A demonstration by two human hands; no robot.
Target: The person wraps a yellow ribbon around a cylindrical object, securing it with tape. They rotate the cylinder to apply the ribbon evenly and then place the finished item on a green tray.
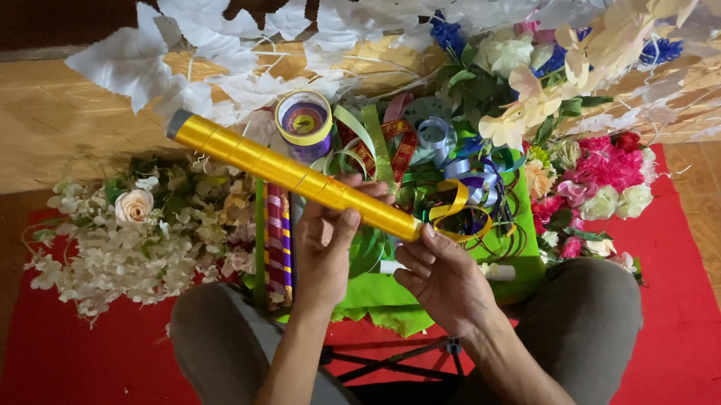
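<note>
Head view, looking straight down at a seated person's lap and two bare hands. The left hand (323,248) is closed around a long, glossy golden-yellow tube of rolled ribbon or foil (292,175), thumb on top and fingers curled beneath, gripping it near its lower end. The right hand (442,277) sits just beside that end, palm up and half open, its fingertips (426,233) touching the tip of the tube, where a loose yellow ribbon strip (454,211) curls away. The tube slants from the hands up and leftward, raised above everything else.

Under the hands lies a bright green cloth (383,297) spread over a small worktop (its dark folding legs (395,357) show between the knees). On the cloth, toward its far edge, are a purple-and-yellow ribbon spool (304,121), a striped pink-and-purple roll (278,241) along the left edge, and a tangle of green, blue and red ribbons (424,153).

A red mat (79,378) covers the floor. Near the left edge of the mat rests a bunch of white artificial flowers (141,232); by the worktop's right edge, pink and cream artificial flowers (597,180). White fabric leaves (226,44) spread across the far side.

The tube looks light, stiff and slippery along its shiny wrap, so a full wraparound grip near the middle seems safest; the loose ribbon end is soft and likely to unwind.
</note>
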